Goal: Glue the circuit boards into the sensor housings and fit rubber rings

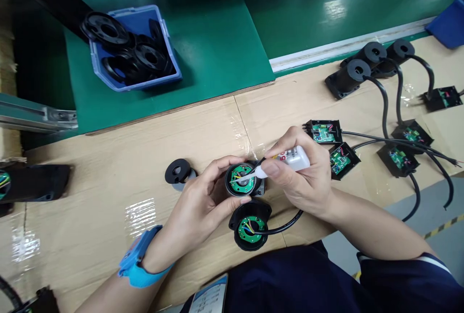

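Observation:
My left hand (206, 199) is closed around a round black housing (229, 188) with a green circuit board (247, 186) inside. In my right hand (306, 172) is a small white glue bottle (297, 158), tilted so that its thin nozzle reaches over the board. Whether any glue is flowing is too small to tell. Just below sits a second black housing (268, 210), its own round board (250, 237) showing coloured wires and a black cable. A black slotted disc (177, 171) lies left of my left hand, partly over a grey disc.
A blue bin (136, 83) of black rings stands on the green mat (217, 56). To the right lie several open black boxes with circuit boards (340, 159), their cables spread over the cardboard. Black cylindrical housings (350, 78) stand at the back right. Another black part (43, 182) lies far left.

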